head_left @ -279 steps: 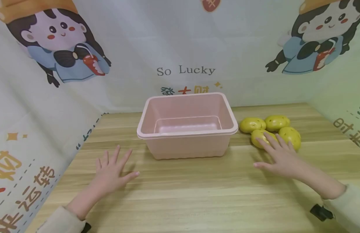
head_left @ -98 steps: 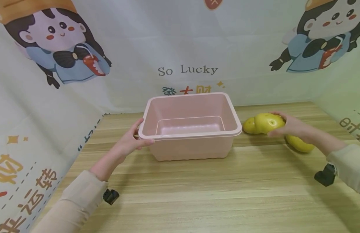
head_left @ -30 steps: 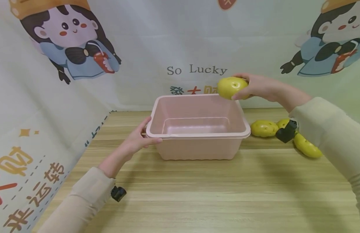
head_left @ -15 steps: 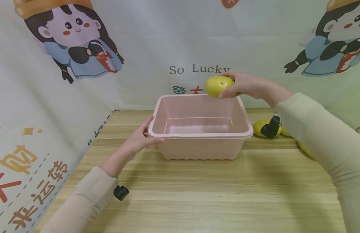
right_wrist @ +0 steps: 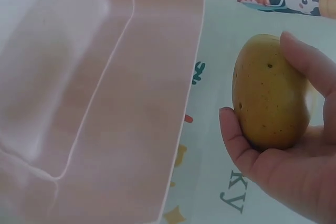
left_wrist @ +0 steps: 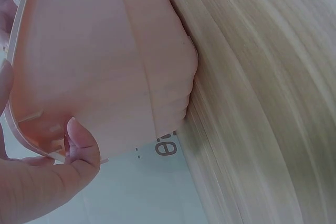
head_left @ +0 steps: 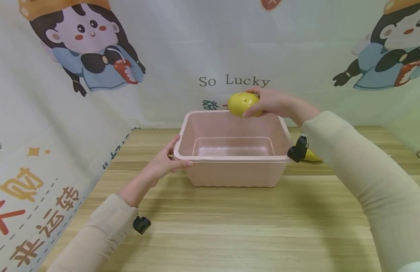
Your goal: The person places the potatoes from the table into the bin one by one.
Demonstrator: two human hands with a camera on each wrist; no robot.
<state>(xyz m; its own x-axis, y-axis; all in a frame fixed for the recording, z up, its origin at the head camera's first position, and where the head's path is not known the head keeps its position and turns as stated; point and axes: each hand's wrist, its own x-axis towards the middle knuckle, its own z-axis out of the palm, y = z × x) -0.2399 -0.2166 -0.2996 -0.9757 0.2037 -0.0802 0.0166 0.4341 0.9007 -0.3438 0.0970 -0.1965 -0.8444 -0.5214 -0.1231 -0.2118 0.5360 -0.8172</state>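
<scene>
A pink plastic bin (head_left: pixel 233 172) stands on the wooden table, its inside bare in the head view. My left hand (head_left: pixel 159 164) grips the bin's left rim, thumb over the front corner; the left wrist view shows fingers (left_wrist: pixel 81 142) curled under the lip. My right hand (head_left: pixel 276 102) holds a yellow potato (head_left: pixel 242 104) in the air above the bin's back rim. In the right wrist view the potato (right_wrist: pixel 270 93) sits between thumb and fingers, beside the bin wall (right_wrist: pixel 142 98). One more potato (head_left: pixel 312 156) shows partly behind the right sleeve; the others are hidden.
The wooden table (head_left: pixel 230 223) stretches in front of the bin. A printed cloth (head_left: pixel 169 45) hangs behind and along both sides. A black wrist camera (head_left: pixel 298 150) on the right sleeve hangs by the bin's right rim; another wrist camera (head_left: pixel 141 224) is on the left sleeve.
My right hand has picked a potato from the group at right and carried it left over the bin. My left hand has moved from the table to the bin's rim and stayed there.
</scene>
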